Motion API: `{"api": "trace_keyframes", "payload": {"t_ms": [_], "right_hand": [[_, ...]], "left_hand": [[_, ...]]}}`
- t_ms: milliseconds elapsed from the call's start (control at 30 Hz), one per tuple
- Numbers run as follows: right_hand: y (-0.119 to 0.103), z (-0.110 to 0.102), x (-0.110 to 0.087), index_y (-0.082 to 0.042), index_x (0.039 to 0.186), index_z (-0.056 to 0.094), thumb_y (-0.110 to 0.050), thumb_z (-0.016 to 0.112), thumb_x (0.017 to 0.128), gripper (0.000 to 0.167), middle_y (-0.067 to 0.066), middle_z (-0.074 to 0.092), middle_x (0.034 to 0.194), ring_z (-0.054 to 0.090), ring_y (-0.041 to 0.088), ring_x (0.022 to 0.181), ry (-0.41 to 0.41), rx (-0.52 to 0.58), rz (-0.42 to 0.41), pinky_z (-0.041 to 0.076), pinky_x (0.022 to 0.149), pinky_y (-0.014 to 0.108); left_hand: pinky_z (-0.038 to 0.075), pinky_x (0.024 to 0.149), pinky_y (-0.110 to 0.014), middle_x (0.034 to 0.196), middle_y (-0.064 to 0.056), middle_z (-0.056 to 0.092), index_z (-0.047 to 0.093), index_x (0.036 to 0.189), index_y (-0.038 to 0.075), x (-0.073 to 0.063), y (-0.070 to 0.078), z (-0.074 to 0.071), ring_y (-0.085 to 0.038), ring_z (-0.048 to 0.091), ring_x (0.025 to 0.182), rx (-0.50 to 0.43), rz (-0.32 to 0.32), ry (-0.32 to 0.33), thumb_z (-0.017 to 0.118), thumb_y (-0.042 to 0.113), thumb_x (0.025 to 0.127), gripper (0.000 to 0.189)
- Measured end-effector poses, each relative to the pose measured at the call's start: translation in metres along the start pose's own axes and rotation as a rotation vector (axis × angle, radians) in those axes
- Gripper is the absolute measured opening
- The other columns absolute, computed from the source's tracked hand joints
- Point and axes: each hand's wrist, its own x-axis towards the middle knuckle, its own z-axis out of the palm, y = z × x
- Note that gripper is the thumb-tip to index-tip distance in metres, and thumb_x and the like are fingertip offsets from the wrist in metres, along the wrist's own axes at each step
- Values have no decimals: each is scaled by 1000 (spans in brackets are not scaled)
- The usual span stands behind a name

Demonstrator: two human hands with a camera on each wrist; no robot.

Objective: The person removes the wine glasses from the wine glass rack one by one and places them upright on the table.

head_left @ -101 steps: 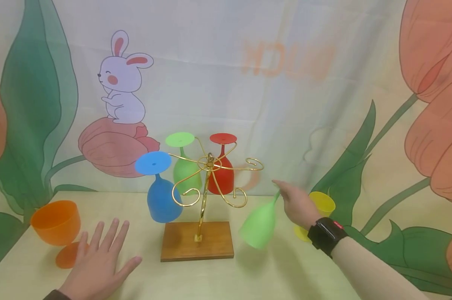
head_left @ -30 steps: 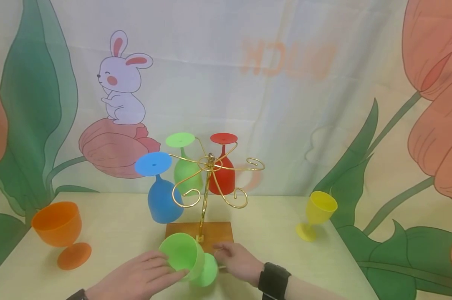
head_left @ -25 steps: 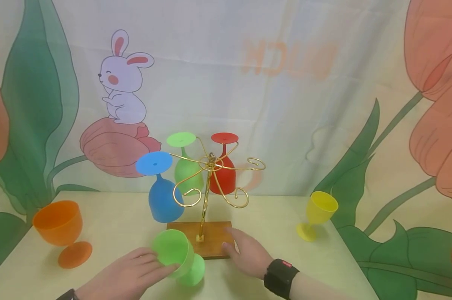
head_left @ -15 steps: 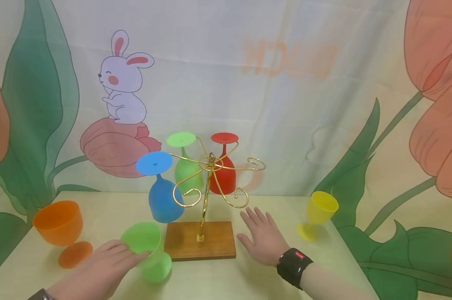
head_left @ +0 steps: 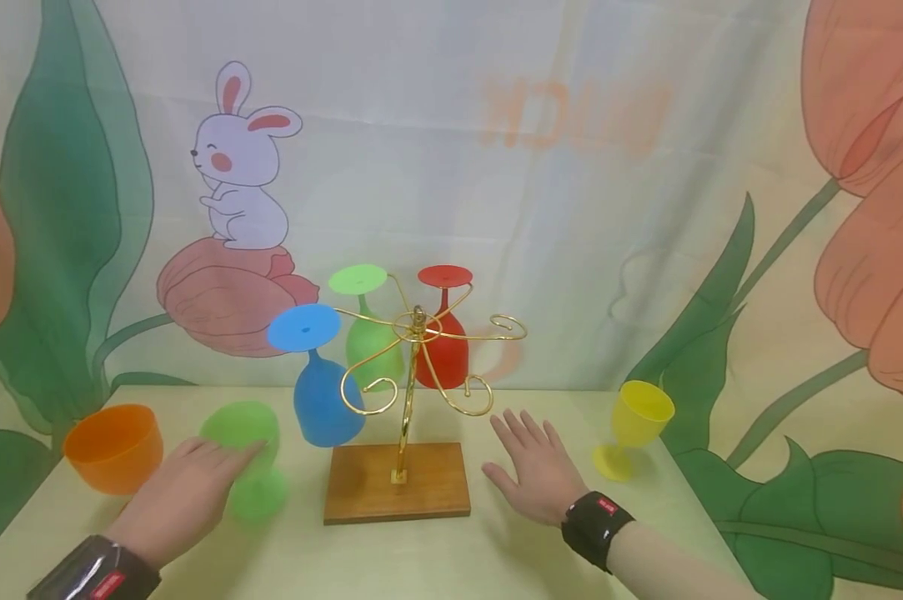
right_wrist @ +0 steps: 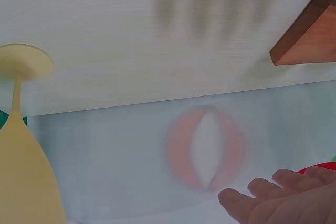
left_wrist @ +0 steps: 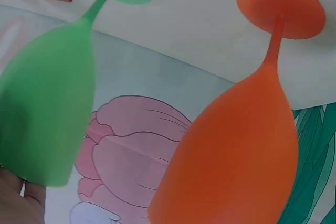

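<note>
My left hand (head_left: 184, 492) holds a light green plastic goblet (head_left: 259, 496) by the rim of its bowl, left of the wine glass rack (head_left: 361, 487). In the left wrist view, fingers (left_wrist: 21, 198) touch that green goblet's rim at the lower left. An orange goblet (head_left: 113, 454) stands just left of this hand, which hides most of its foot. My right hand (head_left: 541, 475) is spread flat with straight fingers, right of the rack's wooden base, and holds nothing. A yellow goblet (head_left: 641, 417) stands farther right.
Upside down on the rack's gold arms hang a blue goblet (head_left: 327, 408), another green goblet (head_left: 372, 342) and a red goblet (head_left: 445, 354). Other curled arms bear nothing. Behind the table (head_left: 391, 558) hangs a printed curtain (head_left: 571, 208).
The green goblet passed from my right hand to my left, which carried it leftward and back, near the orange goblet. My right hand let go and moved right, fingers spread.
</note>
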Motion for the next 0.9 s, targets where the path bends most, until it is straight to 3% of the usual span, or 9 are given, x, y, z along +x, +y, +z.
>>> {"api": "trace_keyframes", "payload": {"t_ms": [167, 400, 633, 900], "right_hand": [[1, -1, -3, -21, 154, 26, -70, 23, 94, 78, 5, 27, 157, 19, 27, 145, -19, 6, 5, 11, 116, 53], [5, -2, -7, -20, 154, 27, -68, 25, 95, 76, 5, 29, 157, 20, 27, 145, -1, 8, -2, 11, 116, 52], [6, -4, -7, -20, 154, 27, -64, 33, 96, 73, 6, 30, 156, 20, 28, 145, -23, 18, 20, 10, 116, 54], [7, -5, -7, -21, 155, 26, -71, 23, 93, 79, 5, 28, 157, 18, 26, 145, -44, 4, 35, 9, 116, 53]], "left_hand": [[42, 92, -62, 108, -20, 68, 53, 135, 4, 28, -16, 4, -41, 61, 98, -4, -66, 48, 58, -2, 88, 48], [39, 94, -66, 114, -24, 65, 49, 136, 1, 54, -47, 12, -47, 57, 105, -37, -113, 73, 55, 2, 92, 45], [38, 95, -66, 118, -29, 61, 45, 137, -4, 63, -64, 19, -50, 54, 106, -40, -142, 66, 56, 3, 92, 47], [31, 101, -66, 124, -31, 57, 45, 137, -5, 65, -68, 26, -51, 49, 113, -19, -137, 67, 53, 6, 94, 46]]}}
